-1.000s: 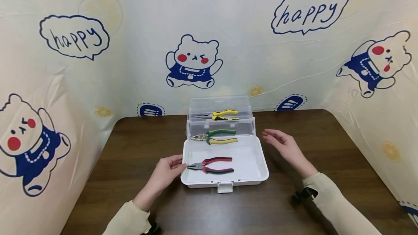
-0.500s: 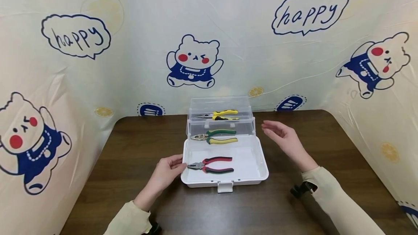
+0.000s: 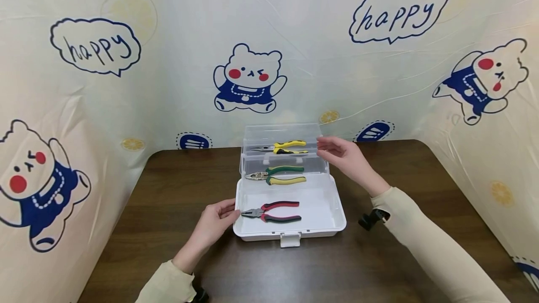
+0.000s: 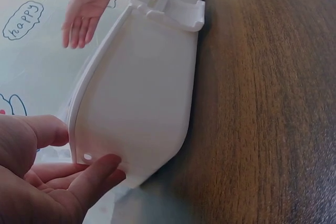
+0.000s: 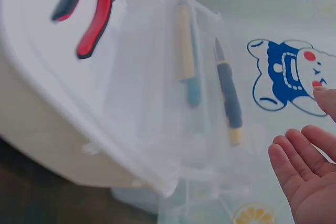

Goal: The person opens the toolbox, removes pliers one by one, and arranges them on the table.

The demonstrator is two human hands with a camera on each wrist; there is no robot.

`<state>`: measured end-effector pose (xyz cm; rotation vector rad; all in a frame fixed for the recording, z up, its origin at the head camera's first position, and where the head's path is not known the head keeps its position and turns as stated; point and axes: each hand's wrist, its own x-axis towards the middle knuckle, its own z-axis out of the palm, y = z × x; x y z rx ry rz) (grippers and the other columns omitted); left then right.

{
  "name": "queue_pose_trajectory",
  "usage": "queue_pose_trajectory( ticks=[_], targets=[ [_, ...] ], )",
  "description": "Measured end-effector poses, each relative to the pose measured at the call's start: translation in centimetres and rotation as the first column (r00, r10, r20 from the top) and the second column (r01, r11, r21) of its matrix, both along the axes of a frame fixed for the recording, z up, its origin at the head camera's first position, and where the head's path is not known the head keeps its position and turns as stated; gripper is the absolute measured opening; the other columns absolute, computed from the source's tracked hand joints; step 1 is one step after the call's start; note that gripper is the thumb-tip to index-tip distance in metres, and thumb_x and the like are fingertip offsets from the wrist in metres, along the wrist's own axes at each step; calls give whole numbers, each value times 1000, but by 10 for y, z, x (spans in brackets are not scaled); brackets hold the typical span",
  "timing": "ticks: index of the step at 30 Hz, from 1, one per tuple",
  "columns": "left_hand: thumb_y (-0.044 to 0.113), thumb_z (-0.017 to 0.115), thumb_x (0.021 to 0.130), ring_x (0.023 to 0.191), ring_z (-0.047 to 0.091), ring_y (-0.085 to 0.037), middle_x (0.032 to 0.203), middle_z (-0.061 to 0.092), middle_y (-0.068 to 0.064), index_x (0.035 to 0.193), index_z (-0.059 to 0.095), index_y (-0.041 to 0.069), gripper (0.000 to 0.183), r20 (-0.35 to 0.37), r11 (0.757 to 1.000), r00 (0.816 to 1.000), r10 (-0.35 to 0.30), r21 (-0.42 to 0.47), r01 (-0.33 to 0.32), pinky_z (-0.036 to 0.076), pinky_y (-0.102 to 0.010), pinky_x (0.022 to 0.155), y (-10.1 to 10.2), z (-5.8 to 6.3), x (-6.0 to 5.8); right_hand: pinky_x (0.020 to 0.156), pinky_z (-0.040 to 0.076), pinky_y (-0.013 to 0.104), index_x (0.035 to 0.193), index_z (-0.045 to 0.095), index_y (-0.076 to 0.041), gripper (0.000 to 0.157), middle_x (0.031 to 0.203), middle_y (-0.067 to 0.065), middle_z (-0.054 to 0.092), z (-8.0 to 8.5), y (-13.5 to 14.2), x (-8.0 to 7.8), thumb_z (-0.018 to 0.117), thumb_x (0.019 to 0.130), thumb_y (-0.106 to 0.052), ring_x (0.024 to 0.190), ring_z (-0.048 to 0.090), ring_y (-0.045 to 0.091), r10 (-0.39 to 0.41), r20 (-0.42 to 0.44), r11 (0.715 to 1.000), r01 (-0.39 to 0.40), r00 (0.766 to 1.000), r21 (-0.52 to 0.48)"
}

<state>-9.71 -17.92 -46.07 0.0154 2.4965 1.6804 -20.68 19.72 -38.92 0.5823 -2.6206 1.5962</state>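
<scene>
A white toolbox (image 3: pixel 322 202) with clear fold-up trays stands open on the table. My left hand (image 3: pixel 214 221) holds its left side; in the left wrist view the thumb (image 4: pixel 51 130) lies at the rim and the fingertips touch the outer wall. Red-and-black pliers (image 3: pixel 281 219) lie in the base. Green-and-yellow pliers (image 3: pixel 287 181) lie in the lower clear tray (image 3: pixel 316 165), and yellow-and-black long-nose pliers (image 3: pixel 291 144) in the upper clear tray (image 3: pixel 261 132). My right hand (image 3: pixel 347 157), fingers extended and holding nothing, is beside the upper tray's right end. Contact there is unclear.
The brown wooden table (image 3: pixel 177 176) carries the toolbox, whose white latch (image 3: pixel 290 240) hangs at the front. Behind and on both sides hangs a printed curtain (image 3: pixel 311 60), close to the table's back edge.
My right hand has moved left and away from me, from beside the toolbox to the upper tray's right end. The left hand, the toolbox and the pliers have stayed in place.
</scene>
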Motion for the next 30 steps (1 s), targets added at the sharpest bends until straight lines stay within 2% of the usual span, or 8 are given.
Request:
queue_pose_trajectory(
  ticks=[5,8,14,22,30],
  targets=[
    [1,71,97,110,72,-31,121,72,-25,132,65,-11,38,-6,1000,1000,6,11,-6,60,-30,88,1,-1,1,104,53,43,142,62,-6,44,137,19,66,9,-18,-12,72,101,-20,122,66,30,42,11,999,-42,999,15],
    [2,71,97,110,72,-31,122,72,-25,132,65,-11,38,-7,1000,1000,10,15,-10,60,-32,88,1,0,2,106,52,48,142,62,-6,44,138,18,65,13,-29,-18,71,101,-18,123,65,30,61,29,998,-62,998,19],
    [4,72,97,111,72,-31,123,71,-25,132,65,-10,38,3,1000,1000,19,25,-19,60,-34,89,1,0,4,105,52,46,142,61,-3,44,136,16,66,12,-48,-30,70,101,-18,121,65,30,76,34,996,-78,997,45],
    [5,72,97,110,73,-31,122,72,-25,131,66,-10,38,16,999,999,34,19,-35,60,-37,90,3,0,4,101,55,45,138,64,-2,42,132,15,68,3,-61,-45,72,100,-17,115,66,29,83,7,991,-83,997,107],
    [4,72,96,109,73,-31,121,72,-25,131,66,-10,37,11,998,999,42,46,-42,61,-35,89,4,-2,4,95,57,42,133,70,-6,39,129,12,69,-1,-69,-56,77,97,-19,107,65,26,99,-44,966,-85,994,245]
  ],
)
